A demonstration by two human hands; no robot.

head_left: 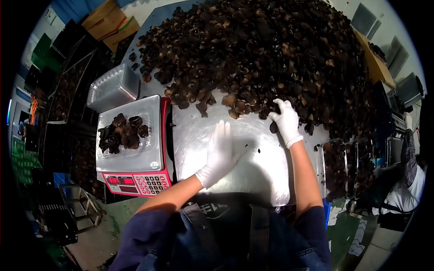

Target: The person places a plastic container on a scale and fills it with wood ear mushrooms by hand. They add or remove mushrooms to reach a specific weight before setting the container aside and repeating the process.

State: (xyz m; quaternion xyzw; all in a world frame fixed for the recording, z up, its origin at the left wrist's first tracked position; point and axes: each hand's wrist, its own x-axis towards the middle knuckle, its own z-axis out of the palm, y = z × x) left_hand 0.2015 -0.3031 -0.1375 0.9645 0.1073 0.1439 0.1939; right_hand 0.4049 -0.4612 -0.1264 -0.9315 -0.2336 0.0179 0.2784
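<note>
A large heap of dark brown, curled dried pieces that look like wood ear mushrooms covers the far part of the metal table. My left hand, in a white glove, is over the bare metal with its fingers stretched out and nothing in it. At the heap's near edge is my right hand, also gloved, thumb and fingers apart, beside a few loose pieces. To the left, a red-edged digital scale bears a clear plastic tray holding some of the dark pieces.
Stacked clear plastic trays stand behind the scale. More filled clear trays sit at the right edge of the table. Dark racks and cardboard boxes are at the left. Another person's sleeve shows at the far right.
</note>
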